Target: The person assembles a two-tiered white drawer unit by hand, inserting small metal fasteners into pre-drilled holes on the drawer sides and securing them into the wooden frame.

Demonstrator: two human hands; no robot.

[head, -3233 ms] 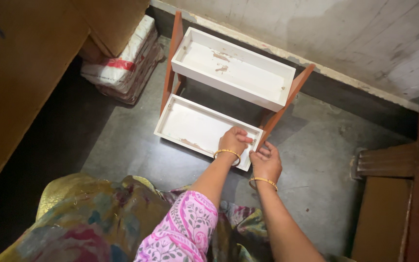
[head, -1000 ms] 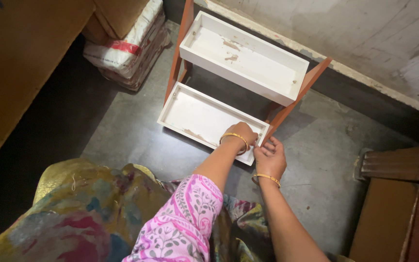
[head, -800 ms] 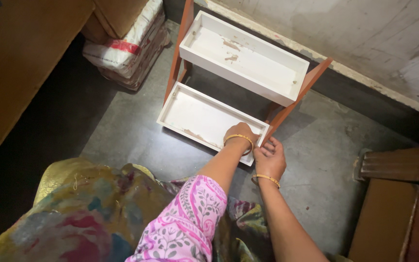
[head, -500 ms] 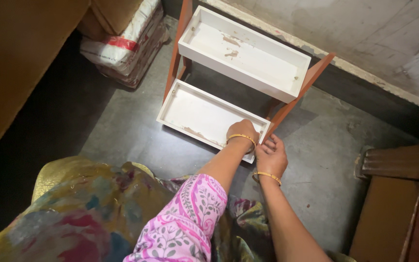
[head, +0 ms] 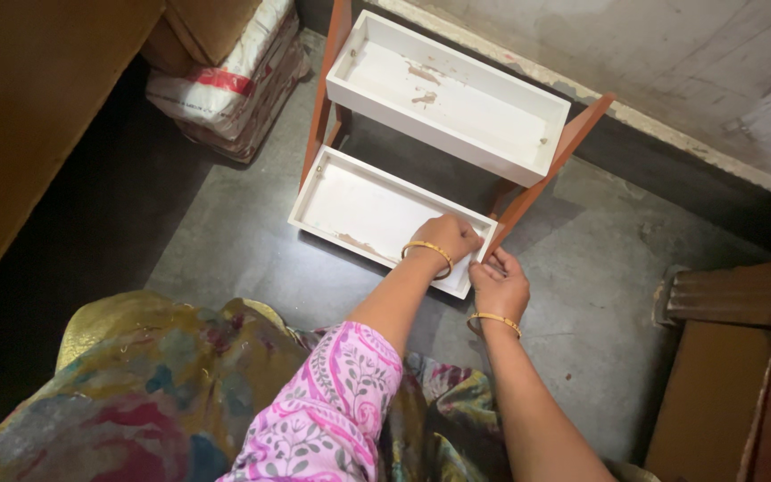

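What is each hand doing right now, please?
Left hand: curled over the lower white tray at its right end; grip cannot be told.
Right hand: fingers pinching that tray's right corner.

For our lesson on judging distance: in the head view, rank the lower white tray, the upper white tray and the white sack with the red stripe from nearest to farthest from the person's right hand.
1. Lower white tray: touching the right hand.
2. Upper white tray: above, against the wall.
3. White sack with red stripe: far upper left.

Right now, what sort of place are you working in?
Probably a home storeroom or a corner of a room: bare grey floor, worn plastered wall, stacked sacks. Both hands, left and right, rest on a small two-tray rack.
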